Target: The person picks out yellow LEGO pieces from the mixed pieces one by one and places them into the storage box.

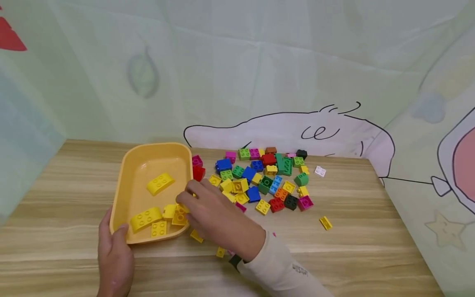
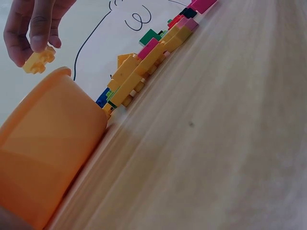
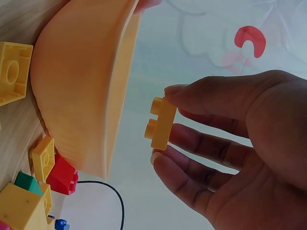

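Note:
My left hand (image 1: pixel 116 260) grips the near left corner of a yellow-orange plastic tray (image 1: pixel 122 181), its thumb over the rim. Over the tray's right side, my right hand (image 1: pixel 222 220) pinches a small yellow toy brick (image 3: pixel 163 123) between thumb and fingers. The left wrist view also has that brick above the tray's rim (image 2: pixel 62 72), clear of it. Inside the tray lie several yellow bricks, among them a curved one (image 1: pixel 160 183) by itself and another curved brick (image 1: pixel 146 218) near the front. The right hand's fingertips are partly hidden in the head view.
To the right of the tray, many mixed-colour bricks lie spread on the wooden table (image 1: pixel 356 247), including a blue brick (image 1: pixel 223 165) and a red brick (image 1: pixel 276 204). A white brick (image 1: pixel 320 171) and a small yellow brick (image 1: pixel 325 223) lie apart on the right. A printed cloth (image 1: pixel 237 74) hangs behind.

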### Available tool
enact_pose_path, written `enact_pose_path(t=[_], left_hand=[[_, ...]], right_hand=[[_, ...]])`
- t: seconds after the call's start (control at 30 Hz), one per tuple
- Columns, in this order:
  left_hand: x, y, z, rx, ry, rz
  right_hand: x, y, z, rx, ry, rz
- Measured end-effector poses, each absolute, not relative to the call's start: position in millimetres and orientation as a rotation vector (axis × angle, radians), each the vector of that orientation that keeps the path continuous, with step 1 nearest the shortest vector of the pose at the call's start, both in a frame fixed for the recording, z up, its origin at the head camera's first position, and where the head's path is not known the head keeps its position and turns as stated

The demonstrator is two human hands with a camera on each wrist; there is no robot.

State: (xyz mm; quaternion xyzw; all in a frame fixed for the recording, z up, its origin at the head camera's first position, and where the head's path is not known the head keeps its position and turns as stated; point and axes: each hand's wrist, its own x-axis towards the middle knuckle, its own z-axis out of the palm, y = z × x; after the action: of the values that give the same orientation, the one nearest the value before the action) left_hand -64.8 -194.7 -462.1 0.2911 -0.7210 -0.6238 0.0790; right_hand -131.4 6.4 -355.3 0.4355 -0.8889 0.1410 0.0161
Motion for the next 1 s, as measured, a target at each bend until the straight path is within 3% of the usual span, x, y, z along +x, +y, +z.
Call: enact_pose_path(t=[1.0], left_hand=[[-64.3,-194.6,-462.8,0.866,-2.142,-1.890]], right_hand=[[-130.5,-4.3,-357.4,1.394,-2.726,0.383]])
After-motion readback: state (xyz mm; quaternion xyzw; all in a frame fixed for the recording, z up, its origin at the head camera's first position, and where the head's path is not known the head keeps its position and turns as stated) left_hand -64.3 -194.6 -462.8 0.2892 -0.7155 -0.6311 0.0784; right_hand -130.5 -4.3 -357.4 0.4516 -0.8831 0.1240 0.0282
